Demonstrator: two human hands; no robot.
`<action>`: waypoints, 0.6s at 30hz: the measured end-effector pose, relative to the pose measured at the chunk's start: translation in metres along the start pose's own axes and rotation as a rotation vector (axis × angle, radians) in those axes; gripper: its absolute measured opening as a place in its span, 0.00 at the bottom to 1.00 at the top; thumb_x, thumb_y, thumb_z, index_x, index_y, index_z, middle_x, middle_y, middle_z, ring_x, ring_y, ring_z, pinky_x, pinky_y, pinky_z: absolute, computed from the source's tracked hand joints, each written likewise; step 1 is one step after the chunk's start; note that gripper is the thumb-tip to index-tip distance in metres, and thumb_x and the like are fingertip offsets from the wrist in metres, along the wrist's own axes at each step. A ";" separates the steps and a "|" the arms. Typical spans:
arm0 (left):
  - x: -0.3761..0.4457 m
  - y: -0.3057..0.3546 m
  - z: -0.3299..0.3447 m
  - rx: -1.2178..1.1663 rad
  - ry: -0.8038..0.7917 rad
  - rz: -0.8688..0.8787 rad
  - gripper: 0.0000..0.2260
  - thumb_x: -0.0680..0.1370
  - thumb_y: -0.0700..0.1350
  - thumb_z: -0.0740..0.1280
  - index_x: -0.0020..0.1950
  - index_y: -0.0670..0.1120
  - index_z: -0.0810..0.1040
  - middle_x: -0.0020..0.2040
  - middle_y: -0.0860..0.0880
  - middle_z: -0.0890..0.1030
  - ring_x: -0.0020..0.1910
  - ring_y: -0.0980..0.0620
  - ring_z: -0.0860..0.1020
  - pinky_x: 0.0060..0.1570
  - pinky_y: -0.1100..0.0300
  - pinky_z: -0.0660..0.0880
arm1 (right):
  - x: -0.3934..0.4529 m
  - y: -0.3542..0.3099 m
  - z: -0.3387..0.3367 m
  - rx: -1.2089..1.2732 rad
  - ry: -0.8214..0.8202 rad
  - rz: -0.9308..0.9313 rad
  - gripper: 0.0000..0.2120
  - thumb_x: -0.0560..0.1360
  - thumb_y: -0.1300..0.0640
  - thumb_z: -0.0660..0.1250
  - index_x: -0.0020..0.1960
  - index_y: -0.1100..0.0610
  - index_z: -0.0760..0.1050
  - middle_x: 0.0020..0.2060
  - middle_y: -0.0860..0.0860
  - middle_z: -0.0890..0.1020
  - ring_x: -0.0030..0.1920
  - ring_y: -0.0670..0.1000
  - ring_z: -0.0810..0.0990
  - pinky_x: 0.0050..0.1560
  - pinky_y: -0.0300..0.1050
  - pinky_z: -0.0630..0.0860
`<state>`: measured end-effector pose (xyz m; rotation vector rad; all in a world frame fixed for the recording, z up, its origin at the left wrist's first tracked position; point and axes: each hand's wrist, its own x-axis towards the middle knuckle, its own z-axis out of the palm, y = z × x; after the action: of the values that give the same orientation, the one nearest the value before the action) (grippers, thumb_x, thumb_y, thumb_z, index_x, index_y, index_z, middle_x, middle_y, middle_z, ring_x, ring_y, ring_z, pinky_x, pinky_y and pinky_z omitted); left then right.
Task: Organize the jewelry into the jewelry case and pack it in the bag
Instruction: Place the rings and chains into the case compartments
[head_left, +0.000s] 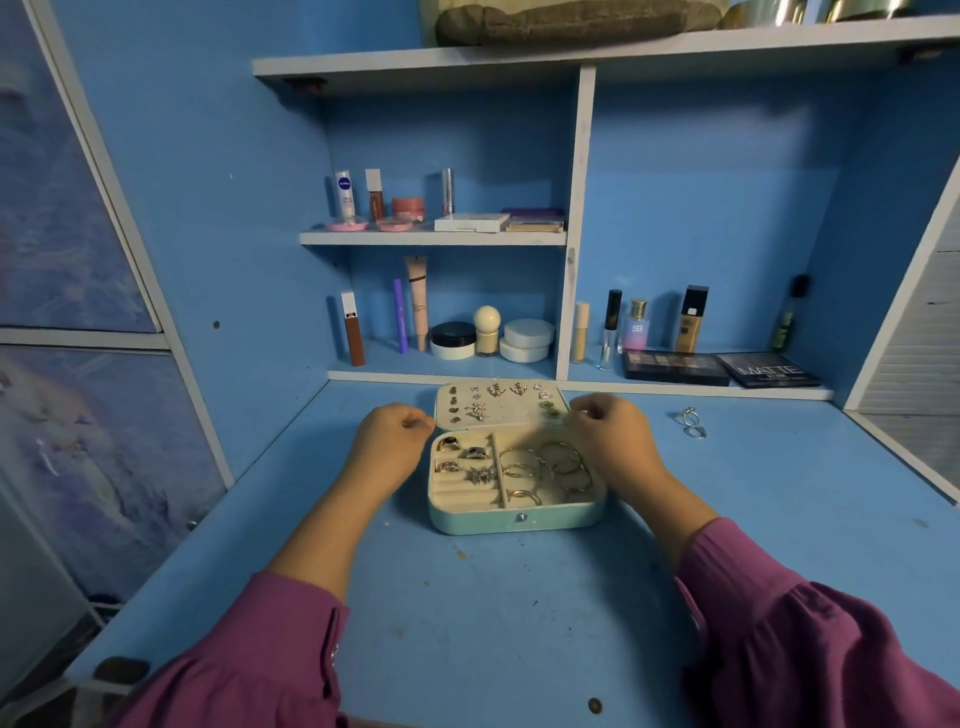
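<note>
Blue painted desk (519, 613) carries both hands: left hand (389, 441) curled beside the open mint-green padded jewelry case (514, 522), right hand (613, 436) pinching something tiny over its cream velvet lid, two silver rings (692, 422) lying apart.

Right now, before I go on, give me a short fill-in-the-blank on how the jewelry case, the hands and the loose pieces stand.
1. The jewelry case sits on the desk with its lid ____.
2. The hoop earrings lie in the case's ____ compartment.
3. The loose rings outside the case lie nearer the ____ hand.
4. The left hand is at the case's ____ edge.

Missing words: open; right; right; left
</note>
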<state>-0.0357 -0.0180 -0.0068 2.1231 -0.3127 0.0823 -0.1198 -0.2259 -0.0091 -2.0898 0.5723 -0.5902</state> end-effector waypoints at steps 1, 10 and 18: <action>0.002 -0.002 0.004 0.028 -0.015 -0.016 0.10 0.79 0.43 0.64 0.48 0.38 0.81 0.44 0.45 0.82 0.45 0.46 0.78 0.48 0.54 0.74 | 0.002 0.002 0.000 -0.027 -0.029 0.046 0.10 0.77 0.60 0.62 0.51 0.62 0.80 0.48 0.57 0.82 0.50 0.57 0.78 0.45 0.45 0.74; 0.009 -0.002 0.018 0.159 -0.049 -0.041 0.20 0.81 0.45 0.59 0.29 0.43 0.65 0.28 0.47 0.68 0.30 0.49 0.67 0.32 0.57 0.62 | 0.010 0.008 0.003 -0.120 -0.152 0.092 0.15 0.79 0.59 0.57 0.51 0.65 0.80 0.47 0.58 0.81 0.42 0.53 0.73 0.39 0.42 0.68; 0.006 0.005 0.032 0.189 -0.059 0.001 0.17 0.82 0.45 0.58 0.34 0.41 0.68 0.32 0.44 0.72 0.34 0.47 0.70 0.36 0.56 0.66 | 0.012 0.019 -0.007 -0.144 -0.112 0.108 0.13 0.77 0.60 0.59 0.40 0.64 0.77 0.36 0.56 0.77 0.37 0.53 0.70 0.36 0.44 0.67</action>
<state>-0.0331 -0.0485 -0.0184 2.3157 -0.3528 0.0515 -0.1175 -0.2475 -0.0190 -2.1947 0.6756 -0.3777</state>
